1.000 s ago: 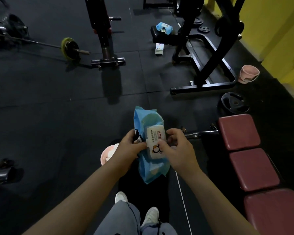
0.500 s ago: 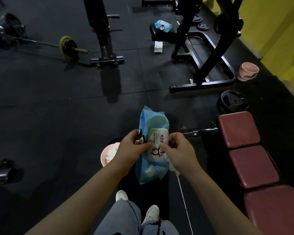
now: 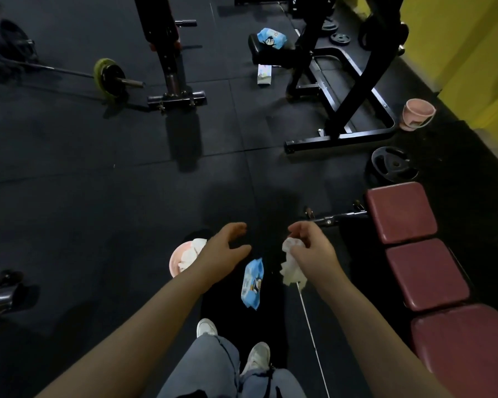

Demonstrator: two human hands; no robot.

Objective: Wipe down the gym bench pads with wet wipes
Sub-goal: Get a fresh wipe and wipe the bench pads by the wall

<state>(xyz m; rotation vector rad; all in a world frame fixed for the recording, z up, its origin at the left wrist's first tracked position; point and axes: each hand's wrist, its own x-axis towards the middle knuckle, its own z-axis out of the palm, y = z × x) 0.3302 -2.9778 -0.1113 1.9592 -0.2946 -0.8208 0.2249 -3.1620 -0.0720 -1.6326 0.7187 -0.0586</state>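
Note:
My right hand grips a crumpled white wet wipe that hangs below the fingers. My left hand is empty, fingers spread and loosely curved. Between and below the hands the blue wipes pack is free of both hands, above or on the dark floor; I cannot tell which. The dark red bench pads run along the right, a short way from my right hand.
A pink bowl with white wipes sits on the floor under my left wrist. A weight plate, a black rack, a pink cup, another blue pack and a barbell lie farther off. My feet stand below.
Both hands held the wipes pack before. Now they have moved apart, the pack has dropped out of them, and my right hand holds a pulled-out wipe.

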